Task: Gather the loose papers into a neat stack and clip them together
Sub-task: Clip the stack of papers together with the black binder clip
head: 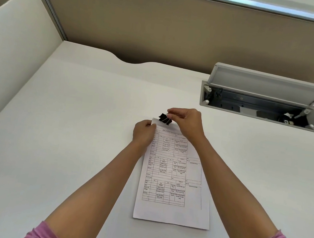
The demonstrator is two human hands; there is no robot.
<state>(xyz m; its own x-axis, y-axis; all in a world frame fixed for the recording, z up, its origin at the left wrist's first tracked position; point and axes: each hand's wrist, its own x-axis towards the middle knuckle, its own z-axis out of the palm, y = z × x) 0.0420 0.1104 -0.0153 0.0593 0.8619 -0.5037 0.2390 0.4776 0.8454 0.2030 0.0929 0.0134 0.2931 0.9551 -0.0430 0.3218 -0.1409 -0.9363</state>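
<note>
A stack of white papers printed with tables lies on the white desk, its edges lined up. A black binder clip sits at the stack's far edge, near the left corner. My right hand pinches the clip's wire handle from the right. My left hand grips the stack's far left corner between thumb and fingers. Whether the clip's jaws bite the paper is hard to tell.
An open grey cable hatch with its lid raised is set into the white desk at the far right. A beige partition wall stands behind the desk, and a cream side panel rises on the left.
</note>
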